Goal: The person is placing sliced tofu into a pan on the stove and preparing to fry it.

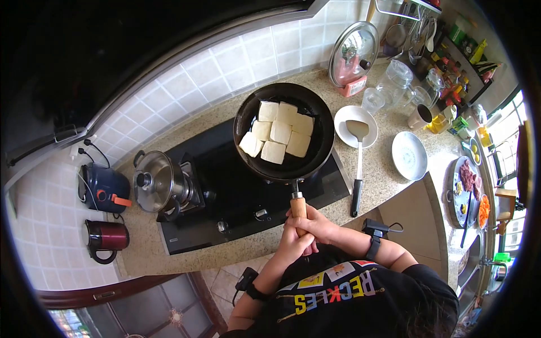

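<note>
A black frying pan (pixel 324 141) is over the right side of the black gas stove (pixel 231 194). Several pale slices of tofu (pixel 280 132) lie in it, close together in a single layer. Its wooden handle (pixel 298 206) points toward my body. My right hand (pixel 316 226) is closed around the handle from the right. My left hand (pixel 292 243) is wrapped round the handle's lower end, against the right hand. A spatula (pixel 359 158) rests with its blade in a white bowl (pixel 345 115), right of the pan.
On the left burner stands a lidded steel pot (pixel 155 180). Beyond it are a dark blue appliance (pixel 101 188) and a red kettle (pixel 112 235). A white plate (pixel 409 156), glass jugs (pixel 397 76) and an upright glass lid (pixel 353 53) occupy the right counter. A round board (pixel 463 194) holds meat.
</note>
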Tool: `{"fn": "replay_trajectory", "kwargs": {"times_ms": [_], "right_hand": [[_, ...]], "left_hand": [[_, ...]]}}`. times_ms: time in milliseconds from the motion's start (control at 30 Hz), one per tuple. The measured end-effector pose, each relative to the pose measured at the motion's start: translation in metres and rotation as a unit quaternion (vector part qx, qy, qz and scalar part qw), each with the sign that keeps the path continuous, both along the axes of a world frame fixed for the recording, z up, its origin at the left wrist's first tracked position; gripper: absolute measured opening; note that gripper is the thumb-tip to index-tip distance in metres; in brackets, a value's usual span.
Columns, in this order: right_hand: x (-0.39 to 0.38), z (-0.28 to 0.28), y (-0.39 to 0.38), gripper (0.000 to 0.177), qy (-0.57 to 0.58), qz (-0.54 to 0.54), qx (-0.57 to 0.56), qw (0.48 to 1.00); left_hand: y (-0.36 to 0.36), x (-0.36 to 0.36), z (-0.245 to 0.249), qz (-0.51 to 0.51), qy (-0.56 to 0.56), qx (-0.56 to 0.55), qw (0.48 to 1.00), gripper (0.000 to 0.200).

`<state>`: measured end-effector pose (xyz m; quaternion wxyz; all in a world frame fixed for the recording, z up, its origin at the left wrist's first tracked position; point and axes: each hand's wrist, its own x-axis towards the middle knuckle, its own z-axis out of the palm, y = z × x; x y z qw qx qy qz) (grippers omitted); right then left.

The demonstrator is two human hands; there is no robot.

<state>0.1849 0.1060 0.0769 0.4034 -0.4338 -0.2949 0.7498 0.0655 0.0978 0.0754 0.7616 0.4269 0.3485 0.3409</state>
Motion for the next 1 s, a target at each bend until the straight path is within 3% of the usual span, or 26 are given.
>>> {"fn": "replay_trajectory", "kwargs": {"times_ms": [100,300,1000], "right_hand": [[0.004,0.009,-0.001,0.042,0.011,0.034,-0.033,0.999],[-0.005,-0.039,-0.008,0.042,0.042,0.017,0.021,0.999],[-0.004,-0.043,-0.01,0.038,0.038,0.047,-0.021,0.998]], "left_hand": [[-0.003,-0.004,-0.013,-0.01,0.004,-0.008,1.0,0.046],[-0.009,-0.008,-0.022,-0.013,0.054,-0.008,0.998,0.056],[-0.012,-0.006,-0.029,0.007,0.077,0.012,0.997,0.045]]}}
